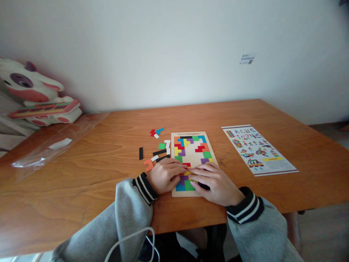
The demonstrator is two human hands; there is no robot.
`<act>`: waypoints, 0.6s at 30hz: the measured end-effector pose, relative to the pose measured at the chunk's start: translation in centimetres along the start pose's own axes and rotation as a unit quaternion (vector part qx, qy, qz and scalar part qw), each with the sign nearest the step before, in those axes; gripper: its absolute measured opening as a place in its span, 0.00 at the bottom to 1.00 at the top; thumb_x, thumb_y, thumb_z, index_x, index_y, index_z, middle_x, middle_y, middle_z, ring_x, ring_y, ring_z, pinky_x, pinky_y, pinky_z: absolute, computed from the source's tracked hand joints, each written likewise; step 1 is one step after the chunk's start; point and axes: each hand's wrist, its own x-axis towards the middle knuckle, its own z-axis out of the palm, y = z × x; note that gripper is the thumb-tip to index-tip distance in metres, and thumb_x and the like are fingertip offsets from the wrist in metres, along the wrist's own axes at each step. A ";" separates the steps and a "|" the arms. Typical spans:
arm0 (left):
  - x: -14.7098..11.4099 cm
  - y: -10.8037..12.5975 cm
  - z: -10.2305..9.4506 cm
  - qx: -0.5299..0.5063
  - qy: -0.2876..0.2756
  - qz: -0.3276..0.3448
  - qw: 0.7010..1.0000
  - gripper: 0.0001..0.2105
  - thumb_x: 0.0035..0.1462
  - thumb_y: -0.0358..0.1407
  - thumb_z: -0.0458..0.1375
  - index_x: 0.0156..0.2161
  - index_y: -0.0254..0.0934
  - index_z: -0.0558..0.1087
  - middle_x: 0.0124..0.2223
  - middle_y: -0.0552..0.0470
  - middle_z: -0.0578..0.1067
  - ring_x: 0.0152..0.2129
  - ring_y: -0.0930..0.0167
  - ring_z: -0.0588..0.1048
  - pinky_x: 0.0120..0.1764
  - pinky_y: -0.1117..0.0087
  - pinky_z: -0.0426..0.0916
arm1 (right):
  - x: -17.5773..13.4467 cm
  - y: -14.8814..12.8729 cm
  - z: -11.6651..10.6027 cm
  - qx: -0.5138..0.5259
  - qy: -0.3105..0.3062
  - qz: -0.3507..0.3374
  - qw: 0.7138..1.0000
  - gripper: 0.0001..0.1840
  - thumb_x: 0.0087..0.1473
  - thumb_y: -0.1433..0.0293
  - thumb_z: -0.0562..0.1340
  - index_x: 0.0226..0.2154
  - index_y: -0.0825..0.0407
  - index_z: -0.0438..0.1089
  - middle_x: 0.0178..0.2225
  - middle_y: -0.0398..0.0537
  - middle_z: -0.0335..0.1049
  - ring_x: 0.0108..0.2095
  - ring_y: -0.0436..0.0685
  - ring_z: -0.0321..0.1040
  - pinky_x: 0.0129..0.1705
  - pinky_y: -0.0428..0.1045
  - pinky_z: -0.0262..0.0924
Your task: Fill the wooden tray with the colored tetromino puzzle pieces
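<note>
A light wooden puzzle board (187, 134) lies on the table, with coloured block pieces along its sides and a bare patch in its upper middle. My left hand (166, 175) rests over its lower left part, fingers stretched toward a red piece (187, 165) and its thumb apart from them. From the lower right, my right hand (214, 183) reaches over the board with spread fingers. Fingertips of both hands nearly meet at a yellow piece (187, 173), touching the pieces there. Purple (183, 179) and green (189, 186) pieces show beneath. My right hand covers the board's lower right.
Loose pieces lie left of the board, among them a black bar (141, 153), an orange piece (148, 165) and a green square (161, 146). A printed pattern sheet (259, 151) lies right. Far left are a plastic bag (61, 143) and a cow-shaped toy keyboard (40, 96).
</note>
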 end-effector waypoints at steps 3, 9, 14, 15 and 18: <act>0.0 0.0 0.0 0.003 0.000 0.002 1.000 0.15 0.57 0.25 0.53 0.45 0.37 0.77 0.45 0.49 0.82 0.44 0.65 0.79 0.49 0.60 0.75 | 0.0 0.0 0.0 -0.001 -0.002 -0.004 1.000 0.11 0.63 0.68 0.60 0.43 0.49 0.78 0.47 0.49 0.80 0.44 0.58 0.75 0.47 0.57 0.69; -0.1 -0.1 0.2 0.006 0.002 0.009 1.000 0.15 0.57 0.25 0.53 0.46 0.37 0.77 0.45 0.48 0.82 0.43 0.66 0.79 0.49 0.61 0.75 | 0.0 0.1 0.1 -0.006 -0.002 -0.014 1.000 0.11 0.63 0.69 0.60 0.43 0.49 0.78 0.47 0.49 0.80 0.44 0.58 0.75 0.46 0.57 0.70; 0.0 0.0 0.2 0.006 0.006 0.012 1.000 0.14 0.57 0.25 0.53 0.45 0.37 0.77 0.45 0.48 0.82 0.42 0.66 0.79 0.49 0.61 0.75 | 0.0 0.1 0.2 -0.005 -0.002 -0.012 1.000 0.11 0.63 0.69 0.60 0.44 0.50 0.78 0.46 0.50 0.80 0.44 0.58 0.75 0.46 0.57 0.70; 0.0 0.0 0.1 0.006 0.006 0.011 1.000 0.14 0.57 0.25 0.53 0.46 0.37 0.77 0.46 0.48 0.82 0.42 0.67 0.79 0.49 0.61 0.75 | 0.0 0.1 0.2 -0.004 -0.004 -0.008 1.000 0.11 0.63 0.69 0.60 0.44 0.49 0.77 0.46 0.50 0.80 0.44 0.58 0.75 0.47 0.57 0.70; 0.1 0.1 0.1 0.009 0.006 0.007 1.000 0.15 0.58 0.25 0.53 0.47 0.38 0.76 0.45 0.47 0.82 0.42 0.67 0.79 0.49 0.60 0.74 | 0.0 0.1 0.2 0.004 -0.011 0.010 1.000 0.13 0.63 0.69 0.60 0.48 0.50 0.76 0.46 0.51 0.79 0.45 0.59 0.75 0.48 0.57 0.70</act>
